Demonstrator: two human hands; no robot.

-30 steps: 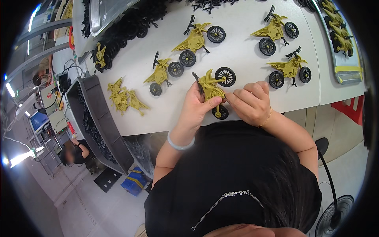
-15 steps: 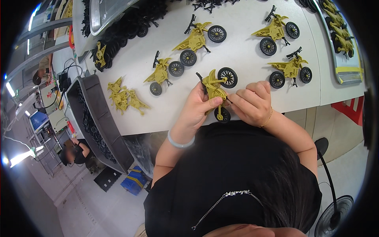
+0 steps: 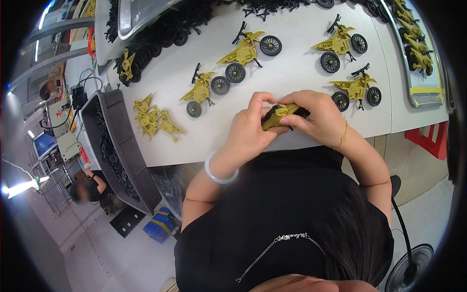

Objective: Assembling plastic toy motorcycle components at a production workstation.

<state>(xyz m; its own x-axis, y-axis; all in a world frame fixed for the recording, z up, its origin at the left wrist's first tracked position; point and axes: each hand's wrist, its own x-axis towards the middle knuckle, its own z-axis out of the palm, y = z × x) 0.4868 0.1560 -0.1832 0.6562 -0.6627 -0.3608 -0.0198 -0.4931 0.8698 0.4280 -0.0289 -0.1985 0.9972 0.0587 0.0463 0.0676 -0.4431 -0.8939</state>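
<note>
A yellow-green toy motorcycle (image 3: 279, 116) with black wheels is held between my two hands, just above the near edge of the white table. My left hand (image 3: 251, 123) grips one end, its index finger bent over the top. My right hand (image 3: 318, 114) closes round the other end, thumb pressed along the yellow body. The fingers hide most of the toy's wheels. Nearby on the left lies another toy motorcycle (image 3: 198, 91), with a larger one (image 3: 242, 51) behind it. Two more toy motorcycles, one far (image 3: 336, 45) and one near (image 3: 356, 89), lie to the right.
Loose yellow body parts (image 3: 154, 119) lie at the table's left. A grey bin (image 3: 127, 146) of black wheels stands beside the table. Black parts (image 3: 170, 30) are heaped at the back. A tray (image 3: 428, 97) holds toys at the right, above a red stool (image 3: 430, 141).
The toy motorcycle has been turned in my hands. My right hand has moved up from its lower wheel to grip its body, and my left hand has shifted its hold.
</note>
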